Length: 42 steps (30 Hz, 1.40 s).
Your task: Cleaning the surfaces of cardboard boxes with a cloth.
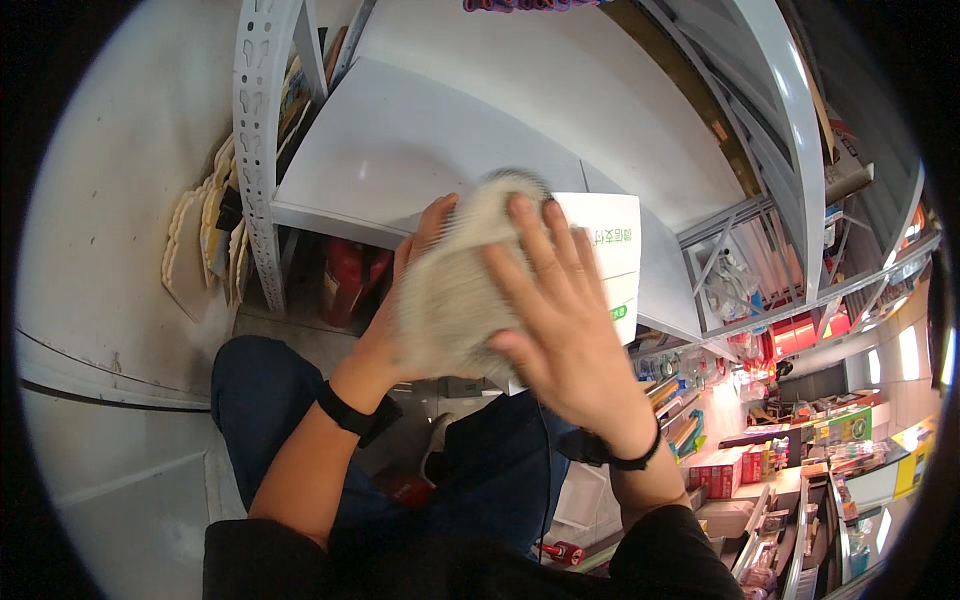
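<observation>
A light greyish cloth [457,300], blurred by motion, lies between my two hands in front of the metal shelf. My left hand [397,300] is under and behind its left side, with most of the fingers hidden by the cloth. My right hand [559,315] presses on the cloth's right side, palm down and fingers spread. Behind my right hand, a white printed board or box [619,262] with green writing shows at the shelf's front edge; how it is supported is hidden.
A grey metal shelf [367,142] spans the front, with a perforated upright [259,150] at left. Below it stands a red fire extinguisher [345,281]. Cream scalloped-edged pieces [187,247] lean by the wall. Racks with packaged goods [716,476] fill the right side.
</observation>
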Each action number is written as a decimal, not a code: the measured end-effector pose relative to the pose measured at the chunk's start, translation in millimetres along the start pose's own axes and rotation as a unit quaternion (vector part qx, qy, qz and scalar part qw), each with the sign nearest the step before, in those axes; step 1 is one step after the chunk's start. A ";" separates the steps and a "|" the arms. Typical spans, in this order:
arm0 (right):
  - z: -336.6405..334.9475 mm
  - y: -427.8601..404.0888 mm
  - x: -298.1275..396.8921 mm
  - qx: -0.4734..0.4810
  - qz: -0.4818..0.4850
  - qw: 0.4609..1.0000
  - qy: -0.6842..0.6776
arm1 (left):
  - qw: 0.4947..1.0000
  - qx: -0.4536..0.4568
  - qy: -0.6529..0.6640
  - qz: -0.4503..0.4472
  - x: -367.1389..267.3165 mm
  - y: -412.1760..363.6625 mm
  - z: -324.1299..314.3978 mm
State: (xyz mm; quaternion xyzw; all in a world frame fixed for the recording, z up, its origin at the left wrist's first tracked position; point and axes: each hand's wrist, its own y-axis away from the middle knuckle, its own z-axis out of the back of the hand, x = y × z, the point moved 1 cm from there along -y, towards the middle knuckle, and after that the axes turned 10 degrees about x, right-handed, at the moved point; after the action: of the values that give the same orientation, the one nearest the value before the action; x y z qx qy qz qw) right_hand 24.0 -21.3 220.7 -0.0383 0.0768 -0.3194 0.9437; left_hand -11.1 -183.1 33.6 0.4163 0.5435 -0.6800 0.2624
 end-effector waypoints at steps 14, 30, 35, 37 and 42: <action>-17.0 3.6 -10.2 -0.010 0.019 1.000 0.017 | 0.973 0.049 -0.207 -0.089 -26.0 6.1 -61.2; -17.3 56.4 -129.3 -0.072 -0.162 0.984 0.026 | 0.930 -0.192 -0.222 -0.221 -31.0 -7.2 -81.8; -87.9 143.4 -182.3 0.006 -0.132 0.986 -0.098 | 0.919 -0.197 -0.225 -0.256 -13.1 1.2 -84.5; -119.2 171.8 -192.0 0.027 -0.247 0.855 -0.455 | 0.921 -0.194 -0.219 -0.259 -11.1 6.1 -78.2; -151.3 195.3 -168.5 -0.095 -0.253 0.767 -0.582 | 0.949 -0.126 -0.199 -0.208 -11.4 8.5 -72.4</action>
State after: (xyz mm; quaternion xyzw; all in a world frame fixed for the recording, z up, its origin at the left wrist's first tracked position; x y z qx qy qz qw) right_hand -17.2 232.6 68.2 -0.3238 -0.4696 -0.4538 0.6846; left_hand 22.0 -117.2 34.4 0.1137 0.6359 -0.7148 0.2677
